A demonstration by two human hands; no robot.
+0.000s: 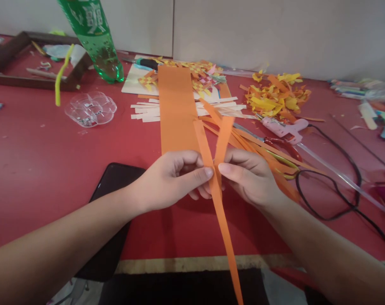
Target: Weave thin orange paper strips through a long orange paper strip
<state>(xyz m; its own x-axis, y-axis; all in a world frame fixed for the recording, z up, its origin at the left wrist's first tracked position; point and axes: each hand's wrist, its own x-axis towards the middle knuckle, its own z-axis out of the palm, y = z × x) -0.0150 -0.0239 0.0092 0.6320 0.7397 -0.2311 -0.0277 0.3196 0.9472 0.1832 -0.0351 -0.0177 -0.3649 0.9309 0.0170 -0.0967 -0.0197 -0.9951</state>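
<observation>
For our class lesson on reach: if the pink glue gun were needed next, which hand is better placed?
Right, probably: the right hand is nearer the glue gun, though it and the left hand hold orange paper.

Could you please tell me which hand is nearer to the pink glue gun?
Right. The right hand is in front of the pink glue gun and to its left; the left hand is also in front of it but much farther left.
</observation>
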